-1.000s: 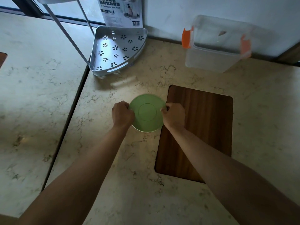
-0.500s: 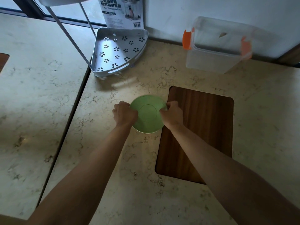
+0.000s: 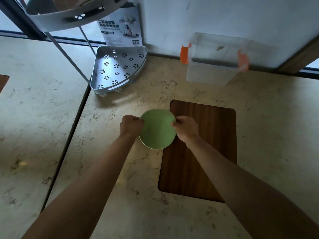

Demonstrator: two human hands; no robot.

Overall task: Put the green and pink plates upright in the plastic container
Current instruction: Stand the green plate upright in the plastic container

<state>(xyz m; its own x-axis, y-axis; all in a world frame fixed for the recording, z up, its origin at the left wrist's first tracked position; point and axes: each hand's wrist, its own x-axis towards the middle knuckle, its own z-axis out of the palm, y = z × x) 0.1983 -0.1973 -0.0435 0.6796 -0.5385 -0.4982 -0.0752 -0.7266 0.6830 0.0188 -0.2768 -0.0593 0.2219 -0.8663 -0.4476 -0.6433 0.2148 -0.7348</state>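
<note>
I hold a green plate (image 3: 156, 131) with its underside facing me, above the marble counter at the left edge of a wooden board. My left hand (image 3: 131, 125) grips its left rim and my right hand (image 3: 185, 128) grips its right rim. The plate is tilted, its near edge lower. Whether a pink plate lies behind it is hidden. The clear plastic container (image 3: 213, 73) with orange clips stands open against the wall, beyond the board and to the right.
A dark wooden board (image 3: 205, 152) lies on the counter (image 3: 107, 152) under my right arm. A grey perforated corner rack (image 3: 117, 69) with slanted metal legs stands at the back left, a printed card behind it. A seam splits the counter at the left.
The plate has tipped up a little between my hands, and the view has shifted so that the rack's upper tier shows. Both hands keep their hold.
</note>
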